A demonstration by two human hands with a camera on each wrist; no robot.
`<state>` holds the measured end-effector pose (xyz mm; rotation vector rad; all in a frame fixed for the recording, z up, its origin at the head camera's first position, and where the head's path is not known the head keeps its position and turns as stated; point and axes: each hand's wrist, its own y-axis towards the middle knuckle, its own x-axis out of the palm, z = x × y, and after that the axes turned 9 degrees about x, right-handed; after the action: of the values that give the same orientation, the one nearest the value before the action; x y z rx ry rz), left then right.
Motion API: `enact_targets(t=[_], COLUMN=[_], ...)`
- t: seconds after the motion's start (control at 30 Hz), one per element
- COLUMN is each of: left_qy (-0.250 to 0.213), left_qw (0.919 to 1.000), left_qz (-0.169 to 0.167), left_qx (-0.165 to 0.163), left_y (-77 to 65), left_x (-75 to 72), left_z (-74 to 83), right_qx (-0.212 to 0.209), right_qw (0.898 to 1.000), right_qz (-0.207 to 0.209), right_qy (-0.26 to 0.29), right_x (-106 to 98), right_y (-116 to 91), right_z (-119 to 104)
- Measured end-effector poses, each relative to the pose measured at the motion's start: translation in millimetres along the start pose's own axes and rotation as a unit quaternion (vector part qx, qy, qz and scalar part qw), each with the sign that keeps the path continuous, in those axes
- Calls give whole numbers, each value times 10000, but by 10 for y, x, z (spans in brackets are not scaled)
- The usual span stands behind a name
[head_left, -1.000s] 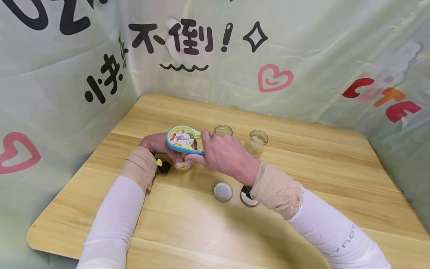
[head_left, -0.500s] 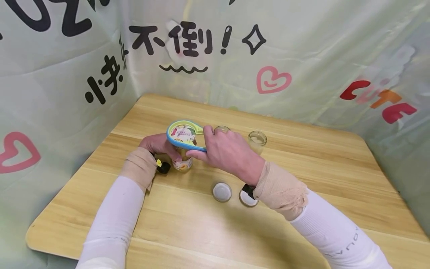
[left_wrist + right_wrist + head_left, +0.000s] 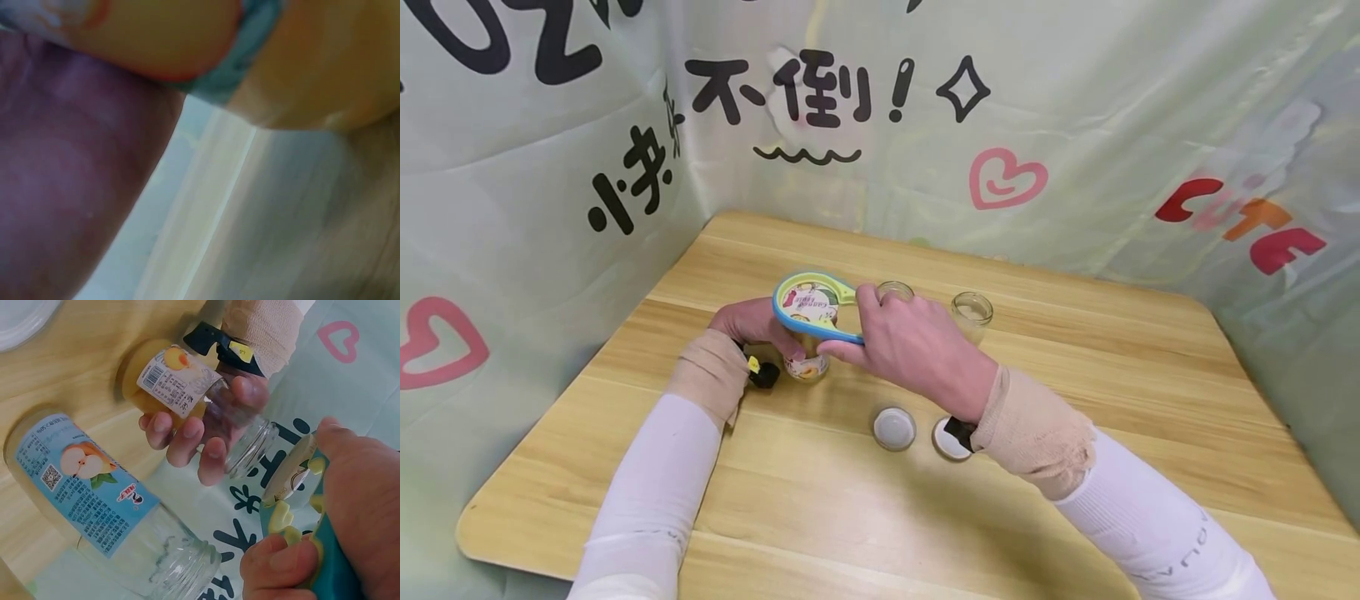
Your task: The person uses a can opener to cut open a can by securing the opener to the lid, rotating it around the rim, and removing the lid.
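My left hand (image 3: pixel 752 323) holds a glass jar (image 3: pixel 807 367) standing on the table, its fingers wrapped round the body. A yellow peach label and amber contents show on that jar (image 3: pixel 172 381) in the right wrist view, and its threaded mouth is uncovered. With my right hand (image 3: pixel 917 346) I grip a blue and green jar opener (image 3: pixel 841 336). A printed lid (image 3: pixel 809 302) sits in the opener's loop, apart from the jar's mouth. The left wrist view shows only a blurred jar side and part of the hand.
Behind my right hand stand two open glass jars: one jar (image 3: pixel 896 290) partly hidden, another jar (image 3: pixel 972 315) beside it. One has a blue apple label (image 3: pixel 75 478). Two lids, a left lid (image 3: pixel 894 428) and a right lid (image 3: pixel 951 438), lie nearer on the wooden table (image 3: pixel 820 517).
The opener and the lid in it have risen slightly above the jar, showing more of the glass, then shifted a little. My left hand stays round the jar.
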<state>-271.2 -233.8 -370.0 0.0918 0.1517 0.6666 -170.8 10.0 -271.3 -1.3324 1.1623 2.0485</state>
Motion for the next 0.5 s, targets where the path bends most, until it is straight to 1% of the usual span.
enact_targets(t=[0.23,0.33,0.43,0.5], left_qy=[-178,-237,-199,-124], left_qw=[9996,9993,9991,9992], left_qz=[-204,-255,-284,-292], left_qx=[71,133,242,242], left_y=[8,20,39,45], left_x=[-10,-8,-5,-5], left_z=[-1,-5,-11,-17], right_qx=[-82,-97,-118,-134], right_qw=[9993,9993,9996,9997], right_qz=[319,316,245,208], right_qy=[-187,-173,-87,-77], right_x=[-1,4,12,11], right_y=[-61,-86,-111,-130], right_z=[-24,-21,-10,-5])
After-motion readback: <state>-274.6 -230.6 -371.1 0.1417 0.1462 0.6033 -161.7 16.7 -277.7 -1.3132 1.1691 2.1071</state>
